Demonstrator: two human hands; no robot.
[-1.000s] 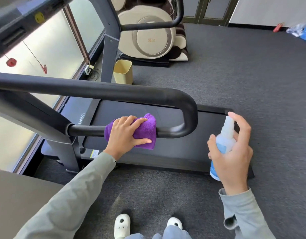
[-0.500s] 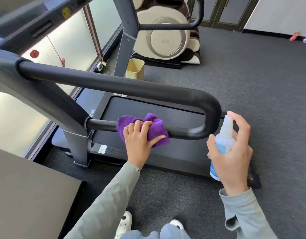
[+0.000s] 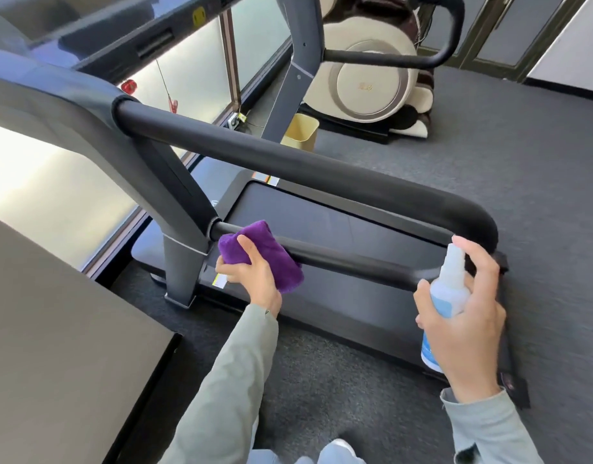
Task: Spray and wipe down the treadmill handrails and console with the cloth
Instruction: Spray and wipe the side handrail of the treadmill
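Left hand point(image 3: 255, 276) clamps the soft purple cloth point(image 3: 265, 256) around the stiff lower handrail point(image 3: 348, 262); right hand point(image 3: 465, 326) grips a light, slick spray bottle point(image 3: 445, 296) mid-body.

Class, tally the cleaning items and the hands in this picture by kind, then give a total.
Purple cloth: 1
Spray bottle: 1
Hands: 2, the left hand and the right hand
Total: 4
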